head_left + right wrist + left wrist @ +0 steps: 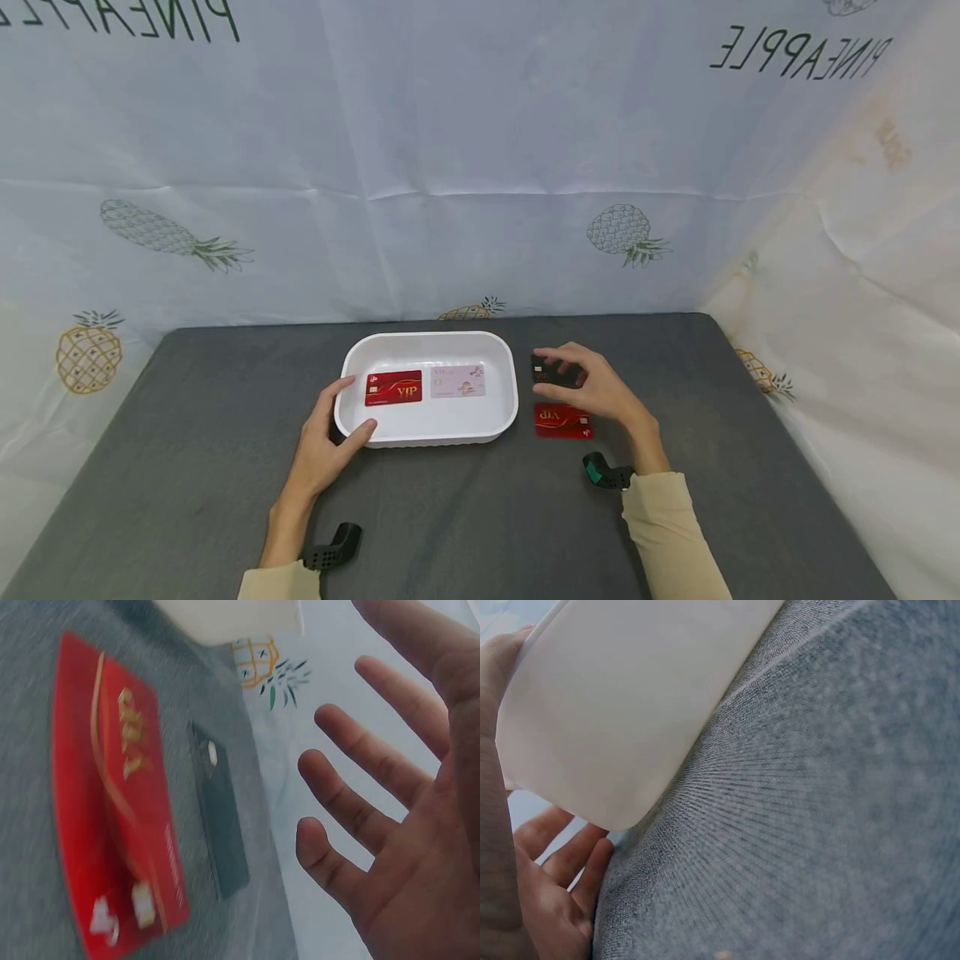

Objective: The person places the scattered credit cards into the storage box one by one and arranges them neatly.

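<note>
Standing at the dark grey felt-covered worktop, the person has both hands out over it. Left hand grips the near-left corner of the white rounded plastic tray: thumb on the rim, fingers curled against the outer wall. The left wrist view shows the tray's pale underside and wall close against the fingers, the tray resting on the felt.

Inside the tray lie two cards flat, side by side: a red card with gold "VIP" lettering on the left, a pale pink card just right of it.

Right hand hovers just right of the tray, fingers spread and relaxed, grasping nothing. The right wrist view shows the open palm above the cards. Under its fingertips a black card lies flat on the felt. Just nearer the person lies a second red VIP card, also flat, close beside the black one.

Pineapple-print cloth backdrop hangs behind.
</note>
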### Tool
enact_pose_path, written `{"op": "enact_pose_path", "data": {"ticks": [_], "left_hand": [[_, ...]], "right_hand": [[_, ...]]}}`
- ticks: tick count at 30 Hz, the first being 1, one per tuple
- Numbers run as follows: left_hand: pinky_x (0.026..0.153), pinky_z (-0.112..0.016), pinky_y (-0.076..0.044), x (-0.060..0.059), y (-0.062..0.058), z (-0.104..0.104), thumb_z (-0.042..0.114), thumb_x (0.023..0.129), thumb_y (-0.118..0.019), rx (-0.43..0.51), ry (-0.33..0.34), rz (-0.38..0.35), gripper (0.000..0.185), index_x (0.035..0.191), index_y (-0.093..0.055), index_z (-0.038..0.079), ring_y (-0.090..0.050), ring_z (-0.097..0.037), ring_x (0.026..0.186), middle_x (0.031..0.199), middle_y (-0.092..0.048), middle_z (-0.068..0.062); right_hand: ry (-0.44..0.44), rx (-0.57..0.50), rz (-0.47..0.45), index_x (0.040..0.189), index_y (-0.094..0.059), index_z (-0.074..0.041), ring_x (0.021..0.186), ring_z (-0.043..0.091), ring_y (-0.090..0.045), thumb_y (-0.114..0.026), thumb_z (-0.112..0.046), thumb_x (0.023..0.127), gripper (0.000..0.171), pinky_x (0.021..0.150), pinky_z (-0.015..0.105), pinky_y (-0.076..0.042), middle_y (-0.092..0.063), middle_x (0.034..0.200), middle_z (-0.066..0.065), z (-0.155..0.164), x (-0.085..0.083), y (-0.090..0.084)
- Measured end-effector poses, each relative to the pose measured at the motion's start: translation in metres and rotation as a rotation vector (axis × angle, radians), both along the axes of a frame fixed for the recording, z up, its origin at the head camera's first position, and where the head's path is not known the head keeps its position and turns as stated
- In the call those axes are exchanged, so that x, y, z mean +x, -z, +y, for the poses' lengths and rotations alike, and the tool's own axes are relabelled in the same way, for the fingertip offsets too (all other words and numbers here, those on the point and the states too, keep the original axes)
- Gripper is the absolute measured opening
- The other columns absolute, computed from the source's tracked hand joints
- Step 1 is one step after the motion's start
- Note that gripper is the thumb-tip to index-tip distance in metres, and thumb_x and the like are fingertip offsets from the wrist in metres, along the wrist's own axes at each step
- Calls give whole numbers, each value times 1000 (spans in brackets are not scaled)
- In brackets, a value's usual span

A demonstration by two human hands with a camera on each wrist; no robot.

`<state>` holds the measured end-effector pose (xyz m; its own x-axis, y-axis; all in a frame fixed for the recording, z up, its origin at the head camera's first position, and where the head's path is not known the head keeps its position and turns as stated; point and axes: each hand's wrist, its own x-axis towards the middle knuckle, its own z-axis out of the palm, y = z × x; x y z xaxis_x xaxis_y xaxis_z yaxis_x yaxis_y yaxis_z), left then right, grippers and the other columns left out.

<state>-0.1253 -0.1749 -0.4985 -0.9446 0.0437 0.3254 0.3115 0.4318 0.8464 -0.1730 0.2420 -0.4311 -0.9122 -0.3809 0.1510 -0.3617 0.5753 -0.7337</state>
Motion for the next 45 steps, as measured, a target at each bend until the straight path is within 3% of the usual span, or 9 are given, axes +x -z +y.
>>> {"op": "enact_pose_path", "data": {"ticks": [7, 19, 22, 25, 28, 37, 45], "left_hand": [[94, -5, -36, 1, -4, 1, 7, 86, -76, 4, 8, 2, 72, 151, -44, 11, -54, -6, 112, 142, -57, -19], [94, -5, -36, 0, -4, 0, 8, 86, -76, 0, 6, -11, 72, 151, -44, 11, -54, -8, 113, 143, -56, -18], [94, -5, -36, 0, -4, 0, 9, 86, -76, -4, 3, -11, 73, 151, -44, 12, -54, -7, 113, 143, -56, -18], [95, -4, -36, 1, -4, 0, 9, 86, -77, -7, 0, -7, 73, 151, -45, 12, -54, -6, 113, 144, -57, -18], [95, -4, -36, 1, -4, 0, 10, 86, -77, -9, 0, -6, 73, 151, -45, 13, -54, -6, 114, 144, -56, -17], [95, -5, -37, 0, -3, 0, 9, 86, -76, -7, -2, -12, 72, 150, -45, 12, -55, -10, 113, 143, -57, -17], [95, -4, -36, 0, -3, 0, 8, 86, -76, 4, 8, 4, 72, 150, -45, 10, -54, -5, 113, 143, -57, -19]], "right_hand": [[-15, 10, -50, 139, -62, -11, 103, 33, -57, -80, -22, 87, 56, 75, 36, -49, -65, 122, 15, 24, 14, 12], [-11, 79, -49, 137, -64, -12, 97, 19, -51, -84, -27, 82, 61, 72, 25, -45, -66, 120, 9, 52, 32, 31], [-8, 98, -46, 138, -64, -10, 102, 21, -53, -85, -27, 82, 62, 81, 32, -49, -66, 121, 9, 54, 33, 33], [23, 153, -57, 137, -65, -10, 111, 26, -54, -87, -30, 79, 64, 93, 46, -49, -64, 122, 8, 55, 34, 34], [52, 225, -71, 134, -68, -10, 116, 29, -50, -90, -35, 76, 66, 95, 54, -46, -60, 121, 7, 54, 35, 35], [67, 244, -72, 124, -74, -10, 113, 25, -45, -92, -33, 73, 58, 92, 50, -45, -55, 116, 4, 53, 35, 38], [56, 248, -79, 120, -72, -15, 113, 26, -44, -90, -34, 75, 52, 92, 51, -45, -54, 116, 5, 53, 34, 40]]}}
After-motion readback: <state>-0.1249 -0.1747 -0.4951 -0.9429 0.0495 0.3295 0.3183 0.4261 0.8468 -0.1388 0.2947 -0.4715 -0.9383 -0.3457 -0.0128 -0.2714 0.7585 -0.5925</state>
